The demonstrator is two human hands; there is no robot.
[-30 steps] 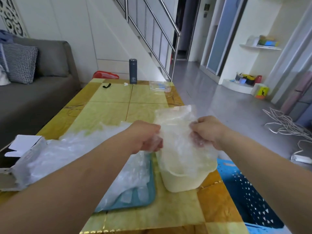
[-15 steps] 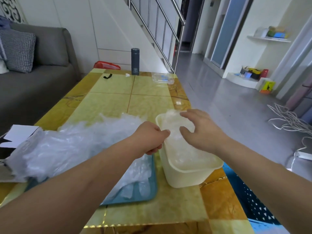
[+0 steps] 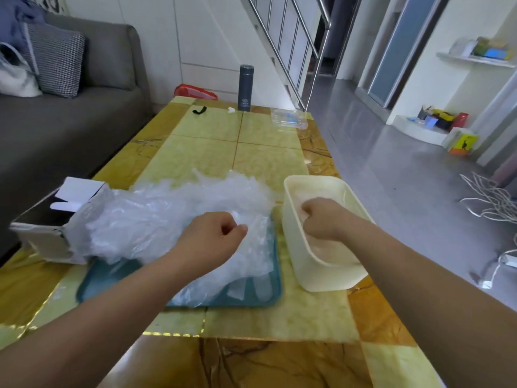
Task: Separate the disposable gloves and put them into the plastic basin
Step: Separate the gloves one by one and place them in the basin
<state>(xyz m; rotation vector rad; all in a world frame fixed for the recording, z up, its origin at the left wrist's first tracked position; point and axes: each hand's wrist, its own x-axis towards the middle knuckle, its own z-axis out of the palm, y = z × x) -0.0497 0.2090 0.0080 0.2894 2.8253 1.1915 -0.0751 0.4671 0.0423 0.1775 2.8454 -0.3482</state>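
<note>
Your right hand (image 3: pixel 321 217) is balled into a fist inside the cream rectangular plastic basin (image 3: pixel 296 247), its grip closed and pressing down on the clear gloves already lying in there; whether it clasps one of them you cannot tell. Your left hand (image 3: pixel 212 236) rests on the heap of thin, translucent disposable gloves (image 3: pixel 156 219), its grip pinched together on a fold of the film at the heap's right edge. That heap spills from an opened white cardboard box (image 3: pixel 56 219) on the left across a teal rectangular plastic tray (image 3: pixel 251 298), whose right rim lies just beside the basin's left wall with a narrow strip of desk between. The basin stands near the right edge of the yellow and amber tiled desk (image 3: pixel 265 317). In front of the tray, toward you, the desk is bare, and so is its middle stretch beyond the heap. At the far edge stand a dark grey cylindrical flask (image 3: pixel 245 88), with a pale emblem too small to read, a clear plastic container (image 3: pixel 289 121), and a small black strap (image 3: pixel 199 110).
</note>
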